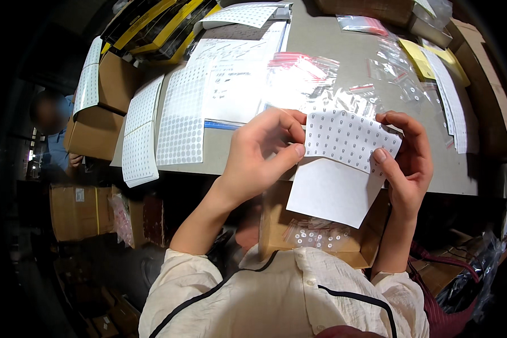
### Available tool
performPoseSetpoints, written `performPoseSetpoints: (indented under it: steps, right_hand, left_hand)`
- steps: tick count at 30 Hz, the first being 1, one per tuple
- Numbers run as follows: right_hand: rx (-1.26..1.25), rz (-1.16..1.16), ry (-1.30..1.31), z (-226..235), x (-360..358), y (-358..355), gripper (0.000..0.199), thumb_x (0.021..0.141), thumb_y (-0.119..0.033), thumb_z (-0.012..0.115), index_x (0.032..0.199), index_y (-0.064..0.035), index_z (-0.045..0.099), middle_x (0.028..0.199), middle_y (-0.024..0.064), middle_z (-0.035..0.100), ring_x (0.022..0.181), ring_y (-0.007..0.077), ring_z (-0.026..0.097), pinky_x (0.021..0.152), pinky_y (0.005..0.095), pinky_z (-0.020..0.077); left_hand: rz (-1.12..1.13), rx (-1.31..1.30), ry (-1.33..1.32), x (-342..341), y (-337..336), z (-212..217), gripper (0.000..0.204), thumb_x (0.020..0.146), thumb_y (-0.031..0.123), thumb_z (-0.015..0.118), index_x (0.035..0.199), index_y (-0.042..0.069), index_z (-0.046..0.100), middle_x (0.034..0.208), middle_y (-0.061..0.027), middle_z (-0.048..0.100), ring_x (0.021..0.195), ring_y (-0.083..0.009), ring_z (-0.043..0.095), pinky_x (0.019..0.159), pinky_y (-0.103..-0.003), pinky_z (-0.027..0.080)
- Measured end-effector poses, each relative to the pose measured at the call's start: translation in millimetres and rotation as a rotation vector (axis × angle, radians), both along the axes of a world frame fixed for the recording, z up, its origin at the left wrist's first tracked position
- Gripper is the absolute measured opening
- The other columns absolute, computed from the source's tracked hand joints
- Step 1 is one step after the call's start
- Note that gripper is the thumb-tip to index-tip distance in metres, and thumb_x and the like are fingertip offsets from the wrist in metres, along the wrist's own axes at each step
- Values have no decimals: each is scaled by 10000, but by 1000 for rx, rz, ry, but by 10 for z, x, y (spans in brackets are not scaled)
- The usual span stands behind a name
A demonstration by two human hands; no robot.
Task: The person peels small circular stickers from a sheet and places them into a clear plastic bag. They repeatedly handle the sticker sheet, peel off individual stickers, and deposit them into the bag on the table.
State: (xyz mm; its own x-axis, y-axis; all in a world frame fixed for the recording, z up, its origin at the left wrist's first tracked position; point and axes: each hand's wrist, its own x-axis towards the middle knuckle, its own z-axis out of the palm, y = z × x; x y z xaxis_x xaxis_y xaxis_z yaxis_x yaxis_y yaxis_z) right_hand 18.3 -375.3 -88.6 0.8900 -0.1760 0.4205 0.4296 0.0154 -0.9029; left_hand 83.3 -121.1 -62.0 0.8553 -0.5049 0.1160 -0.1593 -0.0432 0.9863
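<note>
A white sticker sheet with rows of small dark printed marks is up over the table's near edge. Its blank lower part hangs down below a fold. My left hand is closed in a pinch at the sheet's left edge, thumb against the forefinger. On the other side my right hand grips the sheet, its thumb on the printed face and the fingers behind. Beneath the sheet is an open cardboard box with small clear zip bags bearing round white stickers.
On the grey table lie a pile of clear zip bags, a sheet of round stickers, printed papers and paper strips. Cardboard boxes stand at left, near another person. A carton borders the right.
</note>
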Motion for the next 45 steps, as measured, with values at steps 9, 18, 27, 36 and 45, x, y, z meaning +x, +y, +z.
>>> performPoseSetpoints:
  steps: [9, 18, 27, 36, 45]
  right_hand:
    - [12, -31, -47, -25, -5, -37, 500, 836, 22, 684, 1315, 78, 550, 1301, 160, 615, 1232, 223, 571, 1090, 348, 410]
    - [11, -21, -85, -29, 2, -30, 498, 838, 20, 692, 1312, 77, 551, 1293, 166, 618, 1220, 227, 582, 1088, 353, 413]
    - [16, -4, -84, -25, -10, -39, 500, 842, 21, 689, 1318, 74, 546, 1291, 161, 617, 1213, 213, 587, 1071, 339, 422]
    - [5, 20, -78, -7, -26, -30, 506, 844, 34, 665, 1330, 75, 531, 1294, 165, 614, 1196, 198, 594, 1058, 319, 431]
    - [25, 47, -61, 14, -44, -13, 515, 839, 52, 654, 1337, 72, 525, 1302, 171, 614, 1193, 200, 601, 1056, 324, 437]
  left_hand:
    - [12, 39, -64, -5, -50, -5, 124, 861, 14, 702, 955, -2, 623, 1233, -129, 629, 976, -134, 625, 770, -257, 520]
    - [40, 73, -69, 10, -80, -66, 109, 813, 1, 673, 899, -13, 608, 1138, -122, 672, 936, -150, 626, 734, -271, 524]
    - [-3, 33, -8, 13, -102, -7, 184, 821, 3, 668, 988, -63, 630, 1033, -89, 651, 915, -147, 594, 803, -296, 499]
    - [-33, -9, 31, 51, -90, -67, 189, 819, -24, 653, 999, -79, 633, 996, -76, 639, 918, -144, 578, 838, -303, 492]
    - [-44, -18, 93, 48, -103, 43, 159, 842, -18, 650, 994, -67, 644, 1013, -70, 642, 928, -138, 590, 845, -305, 497]
